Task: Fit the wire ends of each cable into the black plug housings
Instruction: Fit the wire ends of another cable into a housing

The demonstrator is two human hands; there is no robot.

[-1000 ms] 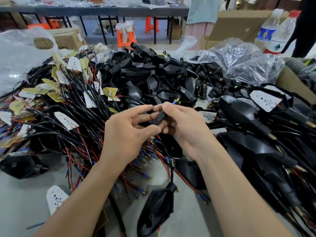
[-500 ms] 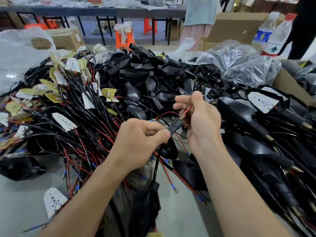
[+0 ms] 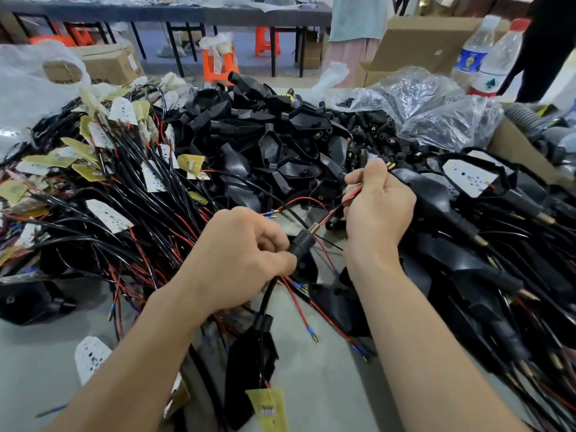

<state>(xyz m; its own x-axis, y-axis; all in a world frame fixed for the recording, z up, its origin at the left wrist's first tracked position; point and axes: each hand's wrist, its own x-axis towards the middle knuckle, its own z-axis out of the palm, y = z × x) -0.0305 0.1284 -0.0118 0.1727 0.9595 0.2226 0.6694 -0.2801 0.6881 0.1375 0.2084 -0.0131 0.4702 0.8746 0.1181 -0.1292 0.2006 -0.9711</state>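
Observation:
My left hand [image 3: 240, 260] grips a small black plug housing [image 3: 301, 243] with a brass threaded tip, and the black cable [image 3: 268, 294] that runs down from it to a black lamp shell [image 3: 249, 363] and a yellow circuit board [image 3: 269, 406]. A thin red wire and a black wire [image 3: 335, 210] come out of the brass tip. My right hand [image 3: 378, 207] pinches these wire ends up and to the right of the housing.
Tangled black and red cables with small boards [image 3: 109, 182] fill the left. A heap of black housings [image 3: 274, 141] lies behind the hands, finished lamp shells [image 3: 467, 244] on the right. Plastic bags [image 3: 436, 110], bottles [image 3: 495, 57] and cardboard boxes [image 3: 420, 42] stand at the back.
The hands were together on the housing; my right hand has since drawn the wire ends up and to the right, out through the brass tip. The lamp shell has slid nearer.

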